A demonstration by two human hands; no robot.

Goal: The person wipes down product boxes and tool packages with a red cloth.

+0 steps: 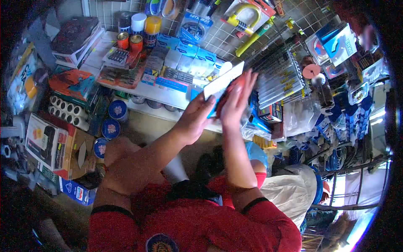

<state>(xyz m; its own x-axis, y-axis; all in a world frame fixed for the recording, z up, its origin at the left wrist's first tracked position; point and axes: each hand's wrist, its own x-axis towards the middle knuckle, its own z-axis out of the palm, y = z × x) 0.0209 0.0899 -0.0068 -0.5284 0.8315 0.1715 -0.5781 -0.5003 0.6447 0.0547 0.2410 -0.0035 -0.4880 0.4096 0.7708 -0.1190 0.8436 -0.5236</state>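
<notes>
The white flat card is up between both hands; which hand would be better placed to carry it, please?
Probably the left: the left hand has its thumb at the lower end of the white flat card, while the right hand has straight fingers.

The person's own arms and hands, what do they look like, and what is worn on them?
Short red sleeves cover the upper arms, each ending in a narrow black band. The forearms are uncovered. The left hand and right hand have no gloves, and no watch or bracelet shows at either wrist.
</notes>
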